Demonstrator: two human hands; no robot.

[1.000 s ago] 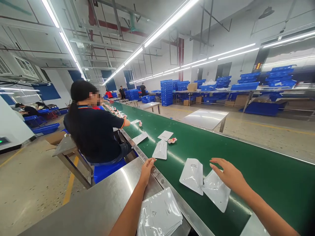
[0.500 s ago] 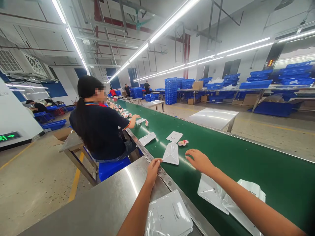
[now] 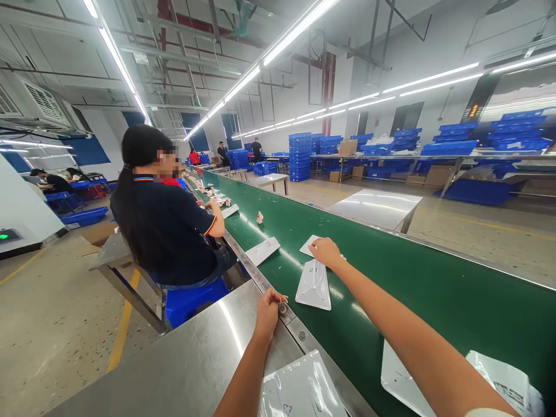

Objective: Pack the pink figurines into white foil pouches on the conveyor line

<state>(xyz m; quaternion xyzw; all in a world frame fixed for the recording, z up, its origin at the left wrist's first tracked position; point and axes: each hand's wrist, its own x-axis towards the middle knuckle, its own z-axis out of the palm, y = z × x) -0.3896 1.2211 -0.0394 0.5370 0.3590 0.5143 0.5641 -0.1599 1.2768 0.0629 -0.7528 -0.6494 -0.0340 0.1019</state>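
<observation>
My right hand [image 3: 326, 253] reaches over the green conveyor belt [image 3: 373, 266], fingers closed at the edge of a small white plastic bag [image 3: 306, 245]. Most of a pink-and-white trinket is hidden behind this hand. Just below lies another white bag [image 3: 313, 285], flat on the belt. My left hand [image 3: 267, 313] rests by the belt's metal rail with its fingers curled in; I see nothing in them. Below it, a stack of white bags [image 3: 299, 388] lies on the steel table. More white bags [image 3: 403, 376] are partly covered by my right forearm.
A co-worker [image 3: 160, 226] sits at the belt on the left, hands over it. Between us are a white bag [image 3: 263, 251] and a small pink trinket [image 3: 259, 218]. A steel table [image 3: 376, 207] stands beyond the belt; blue crates [image 3: 299, 156] are stacked behind.
My right hand has moved left and forward onto the farther bag, closing its fingers. The bags near me have shifted toward the lower right. The co-worker's arm has drawn back from the belt.
</observation>
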